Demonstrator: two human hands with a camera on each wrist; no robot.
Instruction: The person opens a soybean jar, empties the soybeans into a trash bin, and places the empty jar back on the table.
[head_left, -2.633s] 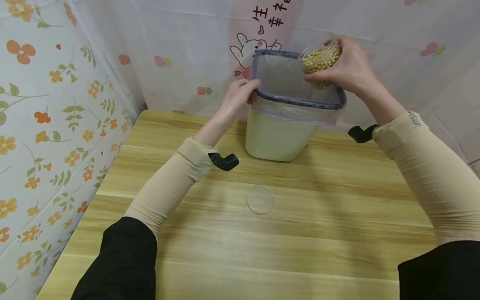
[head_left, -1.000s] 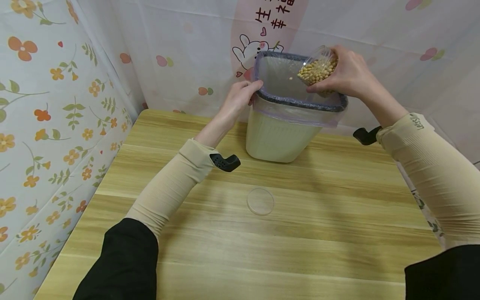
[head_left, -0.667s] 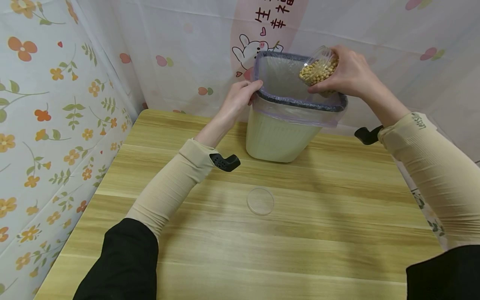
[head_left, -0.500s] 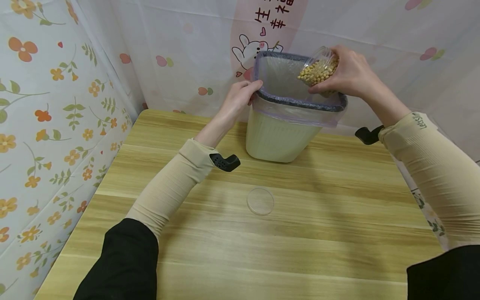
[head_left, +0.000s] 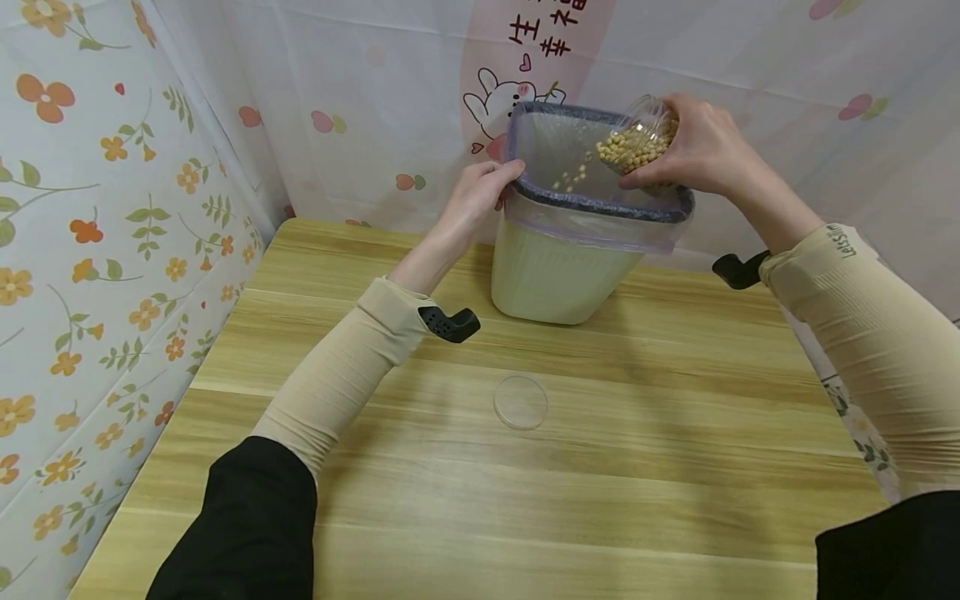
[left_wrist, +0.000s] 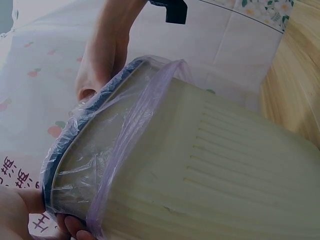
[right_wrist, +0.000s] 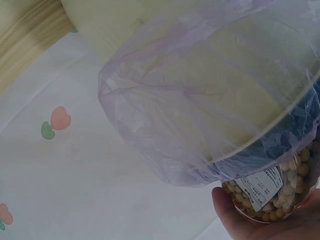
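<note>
At the far left of the frame, a white cloth printed with orange flowers (head_left: 75, 275) hangs beside a wood-grain surface (head_left: 420, 517). Reaching to the upper centre, the person's left hand (head_left: 480, 190) grips the near left corner of a cream bin (head_left: 558, 279), thumb over the rim and fingers tucked against the outside. Lower down, at the centre of the frame, a clear round disc (head_left: 521, 402), perhaps the jar's lid, lies flat on the surface, touched by neither hand. The bin stands at the back edge, lined with a thin, lilac-tinted plastic bag (head_left: 592, 232) folded over its dark rim. Inside its mouth comes the change: a small scatter of pale yellow beans (head_left: 577, 177) now hangs in mid-air, slanting down to the left, where half a second ago none were falling. They come from a clear jar (head_left: 645, 137) at upper right, tipped sideways over the bin with its mouth to the left and beans crowded at the lip. The right hand (head_left: 705, 146) holds that jar, thumb underneath. I judge the emptying to be properly under way but in its early part, since plenty of beans remain inside; how many lie at the bottom of the bin I cannot tell.
</note>
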